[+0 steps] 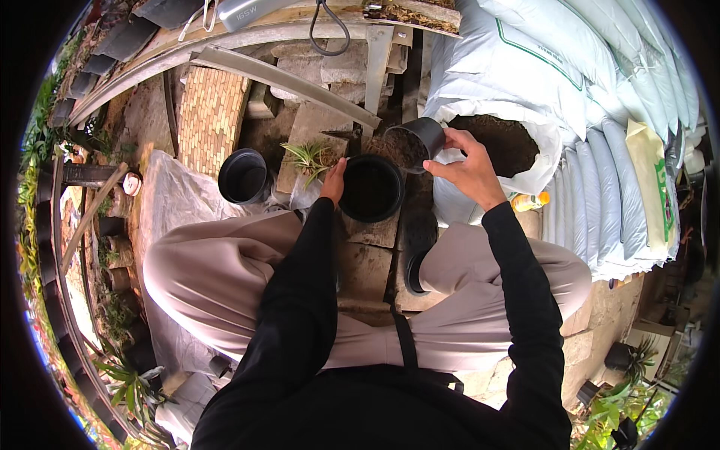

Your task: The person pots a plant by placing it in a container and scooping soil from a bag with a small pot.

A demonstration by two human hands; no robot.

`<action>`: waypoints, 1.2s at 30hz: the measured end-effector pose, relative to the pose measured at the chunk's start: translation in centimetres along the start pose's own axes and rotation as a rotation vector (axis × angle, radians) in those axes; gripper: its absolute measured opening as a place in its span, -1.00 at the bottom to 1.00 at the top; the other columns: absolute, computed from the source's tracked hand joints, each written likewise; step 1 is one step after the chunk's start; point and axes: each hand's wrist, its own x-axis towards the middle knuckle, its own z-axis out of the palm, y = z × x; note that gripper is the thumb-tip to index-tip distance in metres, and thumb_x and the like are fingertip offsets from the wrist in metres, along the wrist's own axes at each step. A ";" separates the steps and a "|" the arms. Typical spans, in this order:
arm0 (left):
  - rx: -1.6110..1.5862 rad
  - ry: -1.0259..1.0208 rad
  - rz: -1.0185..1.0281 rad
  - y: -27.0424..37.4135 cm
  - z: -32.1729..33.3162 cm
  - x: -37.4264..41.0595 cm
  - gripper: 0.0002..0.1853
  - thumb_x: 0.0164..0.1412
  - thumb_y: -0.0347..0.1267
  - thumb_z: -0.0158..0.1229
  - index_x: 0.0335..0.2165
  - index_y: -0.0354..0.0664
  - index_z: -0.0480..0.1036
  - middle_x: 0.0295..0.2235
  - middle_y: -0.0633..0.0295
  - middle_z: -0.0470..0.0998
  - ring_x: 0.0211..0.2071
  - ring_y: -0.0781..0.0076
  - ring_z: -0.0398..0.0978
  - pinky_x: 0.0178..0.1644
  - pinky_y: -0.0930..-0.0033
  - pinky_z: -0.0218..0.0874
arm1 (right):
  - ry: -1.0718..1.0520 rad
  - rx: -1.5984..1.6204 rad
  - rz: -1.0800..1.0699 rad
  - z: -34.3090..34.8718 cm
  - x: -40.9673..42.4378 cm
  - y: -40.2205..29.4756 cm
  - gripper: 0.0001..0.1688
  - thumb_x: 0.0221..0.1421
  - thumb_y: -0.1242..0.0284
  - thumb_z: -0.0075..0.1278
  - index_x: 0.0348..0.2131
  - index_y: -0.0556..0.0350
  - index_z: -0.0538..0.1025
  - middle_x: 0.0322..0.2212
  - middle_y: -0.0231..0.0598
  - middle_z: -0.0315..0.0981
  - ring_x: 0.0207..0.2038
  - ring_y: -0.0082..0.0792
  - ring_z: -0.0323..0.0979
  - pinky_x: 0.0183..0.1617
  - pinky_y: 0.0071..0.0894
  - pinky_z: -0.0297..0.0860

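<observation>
My right hand point(469, 169) grips a small black plastic pot point(430, 140), tilted on its side with its mouth to the left and dark soil inside. Below and left of it stands a larger round black pot point(371, 188), dark inside; whether it holds soil I cannot tell. My left hand point(334, 181) rests against that pot's left rim. Just left of this hand a small spider-like plant point(308, 157) with striped leaves lies on a paving block. Another black pot point(243, 176) stands farther left. At the right, an open white sack point(548, 135) shows dark soil point(495, 143).
White filled sacks point(602, 185) are stacked at the right, with a yellow bottle point(530, 201) beside them. A metal bar point(287, 84) slants under the wooden bench at the top. A tiled slab point(211, 121) and plastic sheeting point(180, 194) lie to the left.
</observation>
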 end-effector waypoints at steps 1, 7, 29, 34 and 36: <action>-0.013 -0.013 0.001 0.2 0.1 -0.1 0.02 0.16 0.39 -0.16 0.26 -0.22 0.18 0.30 -0.05 0.13 0.33 0.04 0.04 0.36 0.14 -0.15 | -0.003 -0.009 -0.013 0.0 0.0 0.2 -0.15 -0.24 0.30 0.41 0.01 0.39 0.44 -0.14 -0.15 0.44 -0.03 -0.28 0.41 0.05 -0.34 0.34; -0.006 0.007 -0.030 0.1 -0.1 0.1 0.01 0.16 0.38 -0.16 0.26 -0.20 0.20 0.28 -0.02 0.17 0.33 0.08 0.05 0.35 0.18 -0.14 | -0.026 -0.005 -0.049 0.8 0.0 0.9 -0.14 -0.23 0.35 0.40 0.03 0.40 0.41 -0.12 -0.15 0.40 -0.03 -0.32 0.40 -0.10 -0.41 0.44; -0.042 -0.037 -0.083 0.9 0.5 -0.2 -0.05 0.27 0.26 -0.18 0.29 -0.32 0.06 0.33 -0.03 0.06 0.36 0.09 -0.04 0.38 0.17 -0.20 | -0.053 -0.099 -0.118 1.5 -1.0 -0.3 -0.17 -0.25 0.41 0.37 0.04 0.29 0.40 -0.08 -0.20 0.35 -0.05 -0.37 0.38 -0.28 -0.48 0.48; -0.037 -0.023 -0.025 -0.1 0.0 0.4 0.01 0.19 0.35 -0.16 0.27 -0.27 0.15 0.30 -0.05 0.11 0.34 0.06 0.01 0.37 0.16 -0.17 | -0.070 -0.186 -0.137 1.5 -1.2 -1.1 -0.15 -0.26 0.43 0.35 0.06 0.26 0.37 -0.03 -0.25 0.31 -0.03 -0.40 0.37 -0.24 -0.49 0.44; -0.032 -0.015 -0.013 -0.3 0.0 0.5 0.03 0.15 0.39 -0.16 0.25 -0.24 0.19 0.29 -0.07 0.14 0.33 0.04 0.04 0.36 0.15 -0.15 | -0.062 -0.241 -0.159 1.5 -1.3 -1.3 -0.15 -0.26 0.43 0.34 0.07 0.23 0.37 -0.02 -0.25 0.30 -0.03 -0.37 0.38 -0.24 -0.48 0.43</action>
